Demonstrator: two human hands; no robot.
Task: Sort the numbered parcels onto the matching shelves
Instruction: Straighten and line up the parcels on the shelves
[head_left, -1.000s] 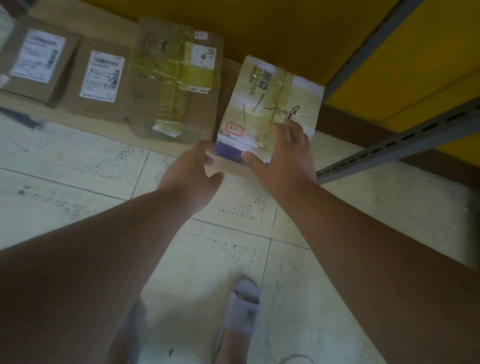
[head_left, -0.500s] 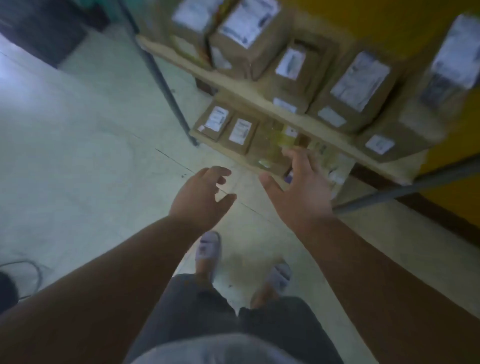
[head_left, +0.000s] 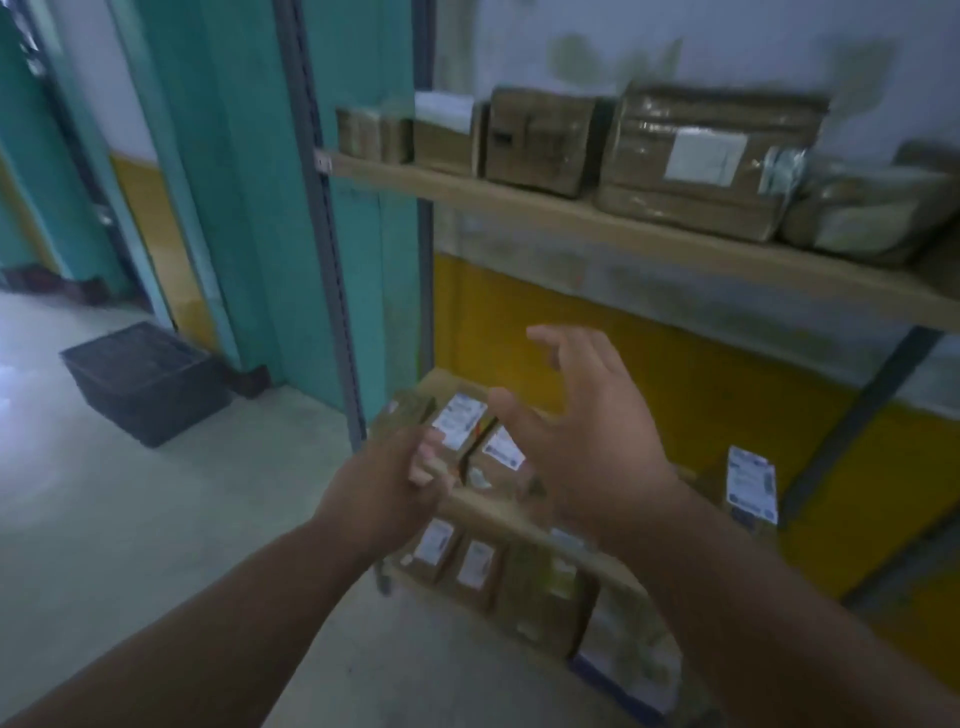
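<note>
Brown cardboard parcels (head_left: 696, 156), taped and bearing white labels, stand in a row on the top shelf (head_left: 571, 218); more labelled parcels lie on the middle shelf (head_left: 498, 506) and on the bottom shelf (head_left: 467, 564), their numbers too blurred to read. Both hands are raised before the shelves and hold nothing. The left hand (head_left: 387, 483) has loosely curled fingers; the right hand (head_left: 587, 436) is spread wide.
</note>
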